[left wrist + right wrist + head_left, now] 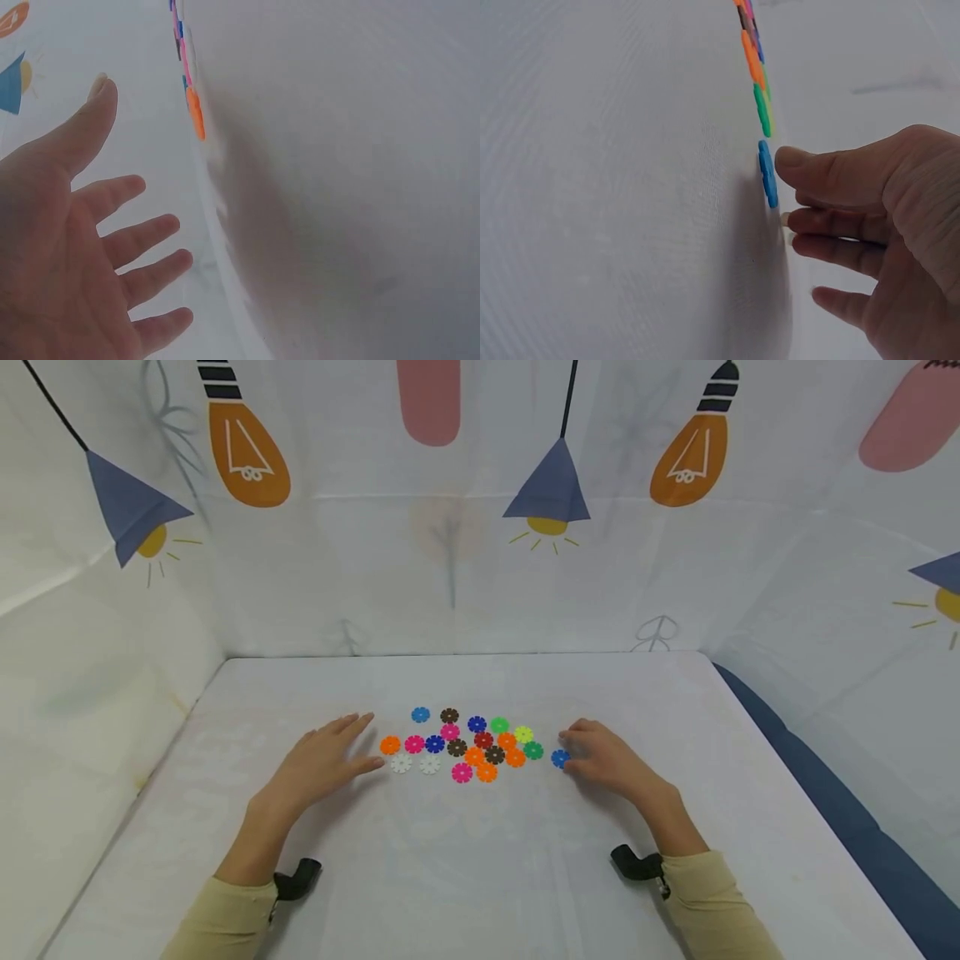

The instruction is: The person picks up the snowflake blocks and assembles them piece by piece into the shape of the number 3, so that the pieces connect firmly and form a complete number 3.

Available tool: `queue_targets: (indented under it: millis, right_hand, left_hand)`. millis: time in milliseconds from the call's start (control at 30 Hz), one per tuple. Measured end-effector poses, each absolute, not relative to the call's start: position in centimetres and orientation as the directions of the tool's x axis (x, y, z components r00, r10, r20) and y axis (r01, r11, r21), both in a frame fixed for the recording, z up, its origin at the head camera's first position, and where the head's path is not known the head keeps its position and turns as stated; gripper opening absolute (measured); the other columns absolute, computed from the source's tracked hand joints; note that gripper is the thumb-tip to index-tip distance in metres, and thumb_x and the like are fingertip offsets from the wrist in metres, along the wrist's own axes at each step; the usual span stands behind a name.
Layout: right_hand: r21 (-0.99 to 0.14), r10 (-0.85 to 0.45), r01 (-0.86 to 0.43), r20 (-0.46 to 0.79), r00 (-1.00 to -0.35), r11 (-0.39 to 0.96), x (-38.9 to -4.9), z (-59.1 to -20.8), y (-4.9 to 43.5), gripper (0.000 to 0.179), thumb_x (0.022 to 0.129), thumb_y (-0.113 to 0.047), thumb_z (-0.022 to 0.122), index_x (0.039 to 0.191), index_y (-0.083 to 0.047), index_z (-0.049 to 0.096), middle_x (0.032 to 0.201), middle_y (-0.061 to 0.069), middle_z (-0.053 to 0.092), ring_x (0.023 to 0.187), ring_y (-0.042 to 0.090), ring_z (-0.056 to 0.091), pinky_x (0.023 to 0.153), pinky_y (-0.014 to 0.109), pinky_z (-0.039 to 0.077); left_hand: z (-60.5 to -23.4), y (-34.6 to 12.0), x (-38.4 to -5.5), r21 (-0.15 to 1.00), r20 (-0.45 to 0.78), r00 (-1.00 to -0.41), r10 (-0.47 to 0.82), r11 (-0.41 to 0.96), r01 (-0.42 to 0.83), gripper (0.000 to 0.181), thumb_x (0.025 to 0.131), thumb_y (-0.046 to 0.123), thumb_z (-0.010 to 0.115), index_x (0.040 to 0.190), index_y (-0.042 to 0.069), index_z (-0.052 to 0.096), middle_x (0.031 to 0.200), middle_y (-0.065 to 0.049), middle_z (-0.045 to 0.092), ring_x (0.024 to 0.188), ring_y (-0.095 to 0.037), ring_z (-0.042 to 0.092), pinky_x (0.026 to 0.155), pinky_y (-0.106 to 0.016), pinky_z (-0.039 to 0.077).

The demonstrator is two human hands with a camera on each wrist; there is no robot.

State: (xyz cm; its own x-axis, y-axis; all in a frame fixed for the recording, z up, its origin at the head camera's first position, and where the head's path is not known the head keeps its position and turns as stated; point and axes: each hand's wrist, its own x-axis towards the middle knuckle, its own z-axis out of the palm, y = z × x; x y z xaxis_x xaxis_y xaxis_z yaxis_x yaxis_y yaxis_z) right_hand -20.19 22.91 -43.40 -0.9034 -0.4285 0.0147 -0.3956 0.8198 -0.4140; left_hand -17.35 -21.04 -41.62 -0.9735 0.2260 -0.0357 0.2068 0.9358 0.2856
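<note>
Flat, notched plastic discs in many colours lie in a loose cluster at the middle of the white table. My left hand point(313, 764) hovers by the cluster's left end, fingers spread, holding nothing. Closest to it are an orange disc point(389, 745) and a white disc point(401, 763). At the right end, one blue disc point(560, 759) lies a little apart from the others. Right beside that disc is my right hand point(615, 762), its fingers loosely bent. In the right wrist view a small gap shows between the thumb point(829, 171) and the blue disc.
Pink, brown, red, green and yellow discs, such as the dark red disc point(483, 740), fill the cluster. The white table point(450, 877) meets a printed fabric wall point(360, 577) at the back. Dark blue material point(832, 802) shows beyond the right edge.
</note>
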Motion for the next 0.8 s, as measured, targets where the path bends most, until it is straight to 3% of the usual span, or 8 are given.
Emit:
queue_targets:
  millis: [200,800]
  right_hand:
    - [-0.405,-0.456,-0.430,0.036,-0.889,0.807,-20.2,-43.6,22.3,0.041,0.084,-0.009,0.076,0.122,0.002,0.067,0.111,0.009,0.065,0.099,0.022,0.058,0.091,0.043,0.053]
    - [-0.383,-0.453,-0.415,-0.010,-0.892,0.826,-20.7,-43.2,21.0,0.032,0.081,0.000,0.076,0.113,-0.001,0.072,0.099,0.006,0.064,0.088,0.017,0.053,0.083,0.036,0.051]
  left_hand:
    - [-41.5,-20.5,-17.4,0.297,-0.053,-0.974,0.220,0.935,0.195,0.079,0.090,0.051,0.066,0.153,0.014,0.037,0.153,-0.023,0.042,0.138,-0.046,0.041,0.110,-0.066,0.036]
    - [-41.7,-19.9,-18.1,0.317,-0.073,-0.959,0.275,0.918,0.239,0.071,0.093,0.048,0.064,0.150,0.013,0.043,0.152,-0.020,0.045,0.138,-0.044,0.044,0.111,-0.065,0.036]
